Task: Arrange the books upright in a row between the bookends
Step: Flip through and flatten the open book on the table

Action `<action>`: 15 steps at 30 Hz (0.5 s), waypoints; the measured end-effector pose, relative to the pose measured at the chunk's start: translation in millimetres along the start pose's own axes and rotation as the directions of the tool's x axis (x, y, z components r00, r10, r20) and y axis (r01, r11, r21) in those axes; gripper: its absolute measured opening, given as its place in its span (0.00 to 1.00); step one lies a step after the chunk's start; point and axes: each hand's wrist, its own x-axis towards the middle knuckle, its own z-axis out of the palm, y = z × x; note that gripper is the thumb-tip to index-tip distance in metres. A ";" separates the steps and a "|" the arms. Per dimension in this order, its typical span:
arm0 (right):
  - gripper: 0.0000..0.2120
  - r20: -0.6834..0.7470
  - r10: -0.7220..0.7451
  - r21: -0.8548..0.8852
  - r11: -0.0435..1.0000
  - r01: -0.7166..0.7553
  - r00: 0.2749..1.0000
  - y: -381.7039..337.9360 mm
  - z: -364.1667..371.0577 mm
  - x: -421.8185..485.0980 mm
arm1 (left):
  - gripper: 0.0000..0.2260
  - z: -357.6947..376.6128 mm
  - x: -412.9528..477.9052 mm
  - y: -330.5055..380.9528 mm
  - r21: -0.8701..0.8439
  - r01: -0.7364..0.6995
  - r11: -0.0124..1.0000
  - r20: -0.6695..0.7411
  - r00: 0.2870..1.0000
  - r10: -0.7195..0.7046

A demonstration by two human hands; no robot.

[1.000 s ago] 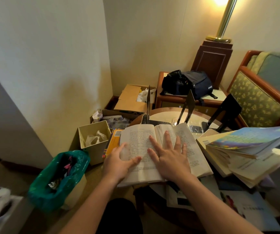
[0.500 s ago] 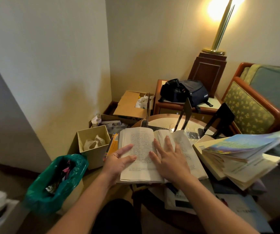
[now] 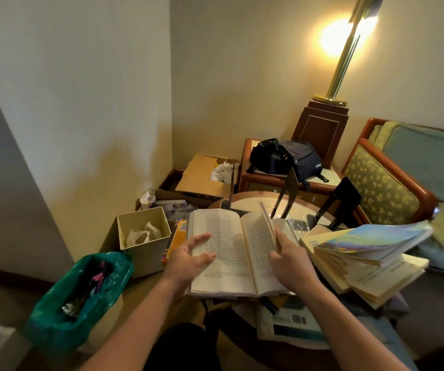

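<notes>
Right-half pages (image 3: 267,223), pressed flat before, are now lifted & pinched by right hand (image 3: 290,261) while left hand (image 3: 188,259) is spread open at the open book (image 3: 223,236), laid flat w/ spine aimed fwd at bookends (image 3: 291,182) just beyond.

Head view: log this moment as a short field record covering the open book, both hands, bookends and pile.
open book: lying open, right-side pages lifted
left hand: fingers relaxed at the left page edge
right hand: grips the lifted pages
bookends: black, standing behind the book, no books between
book pile: stacked flat, right of the open book
</notes>
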 end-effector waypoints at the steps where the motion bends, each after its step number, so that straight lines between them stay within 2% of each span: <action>1: 0.27 -0.015 -0.021 0.011 1.000 0.021 1.000 -2.3 -5.2 -0.3 | 0.19 0.1 0.0 -0.3 0.001 -0.005 1.000 0.003 1.000 0.005; 4: 0.23 -0.010 -0.074 0.017 0.997 0.074 0.997 -16.4 -17.0 -4.9 | 0.20 1.7 -0.9 0.6 0.003 -0.013 1.000 0.002 1.000 0.013; 11: 0.31 0.132 -0.182 -0.107 0.975 0.196 0.974 -67.1 -9.2 -22.3 | 0.28 3.1 -0.8 5.4 -0.139 -0.013 0.990 0.041 0.999 0.019; 13: 0.28 0.162 -0.227 -0.146 0.957 0.251 0.960 -80.4 -0.3 -27.2 | 0.29 4.5 -2.0 7.9 -0.133 -0.037 0.990 0.017 0.999 0.039; 15: 0.26 0.177 -0.256 -0.186 0.939 0.288 0.950 -88.6 10.4 -31.0 | 0.26 6.0 -3.5 11.3 -0.116 -0.046 0.992 -0.013 0.999 0.045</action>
